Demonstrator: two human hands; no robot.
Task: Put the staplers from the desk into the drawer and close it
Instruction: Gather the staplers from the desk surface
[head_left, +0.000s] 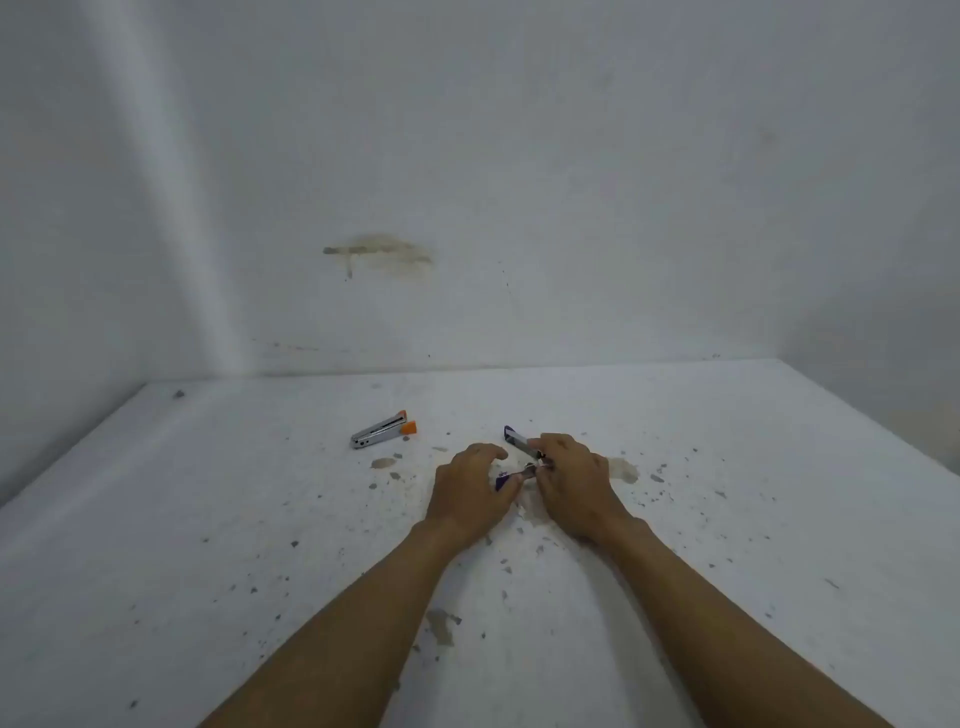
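Note:
A purple and silver stapler (515, 436) lies spread open in the middle of the white desk (208, 519). Its two arms form a V between my hands. My right hand (571, 480) grips its far arm and the hinge. My left hand (470, 491) pinches the purple tip of its near arm. A second stapler (379, 430), silver with orange ends, lies to the left of my hands, untouched. No drawer is in view.
The desk top is white, chipped and speckled with dark flecks, with a brownish stain (623, 470) right of my hands. White walls close it off at the back (467, 208) and the left.

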